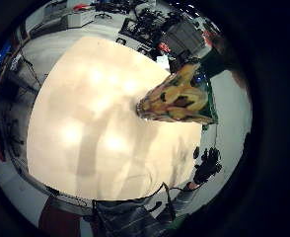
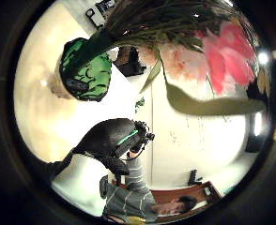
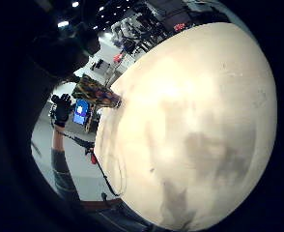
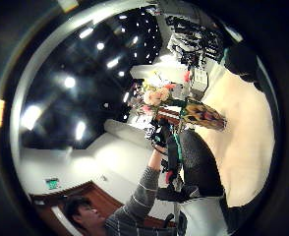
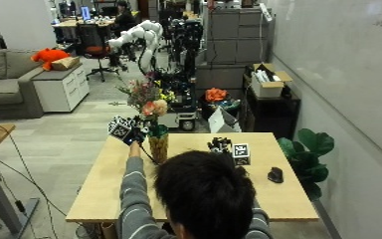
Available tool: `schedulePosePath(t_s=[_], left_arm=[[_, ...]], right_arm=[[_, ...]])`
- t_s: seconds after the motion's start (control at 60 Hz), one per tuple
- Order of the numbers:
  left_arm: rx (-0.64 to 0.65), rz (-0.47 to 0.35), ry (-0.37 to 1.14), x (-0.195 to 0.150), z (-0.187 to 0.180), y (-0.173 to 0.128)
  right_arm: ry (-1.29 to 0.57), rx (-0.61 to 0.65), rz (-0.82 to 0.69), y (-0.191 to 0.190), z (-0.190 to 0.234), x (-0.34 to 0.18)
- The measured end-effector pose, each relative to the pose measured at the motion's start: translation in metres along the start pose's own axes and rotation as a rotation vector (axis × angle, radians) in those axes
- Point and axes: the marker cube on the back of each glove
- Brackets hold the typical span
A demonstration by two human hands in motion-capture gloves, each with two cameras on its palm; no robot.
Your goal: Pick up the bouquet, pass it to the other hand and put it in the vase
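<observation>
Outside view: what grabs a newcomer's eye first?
The bouquet of pink and orange flowers, standing in the patterned yellow vase near the table's far left edge. The left hand is raised beside its stems; the right hand hovers over mid-table, near a small black object.

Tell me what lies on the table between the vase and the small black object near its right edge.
In the outside view the right hand rises over that stretch, between the vase and the black object. The person's head hides the nearer table there.
</observation>
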Motion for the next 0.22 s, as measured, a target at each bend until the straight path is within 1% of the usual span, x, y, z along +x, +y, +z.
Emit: schedulePosePath(t_s=[0.017, 0.033, 0.067, 0.083, 0.1, 0.167, 0.217], left_arm=[[0.041, 0.035, 0.002, 0.002, -0.004, 0.001], [0.025, 0.068, 0.036, 0.005, -0.005, 0.005], [-0.103, 0.094, 0.130, 0.009, 0.000, 0.019], [-0.158, 0.095, 0.162, 0.009, 0.002, 0.023], [-0.179, 0.094, 0.173, 0.007, 0.004, 0.026], [-0.120, 0.077, 0.122, -0.006, 0.005, 0.027], [-0.095, 0.023, 0.058, -0.018, 0.006, 0.027]], right_arm=[[-0.002, -0.001, -0.003, 0.001, 0.000, 0.000], [0.000, -0.001, -0.003, 0.001, 0.001, 0.001], [0.006, 0.001, -0.011, 0.000, 0.001, 0.002], [0.007, 0.003, -0.015, 0.001, 0.002, 0.003], [0.013, 0.007, -0.014, 0.001, 0.002, 0.004], [0.117, 0.043, 0.044, 0.001, -0.001, 0.019], [0.234, 0.072, 0.152, 0.000, -0.004, 0.038]])
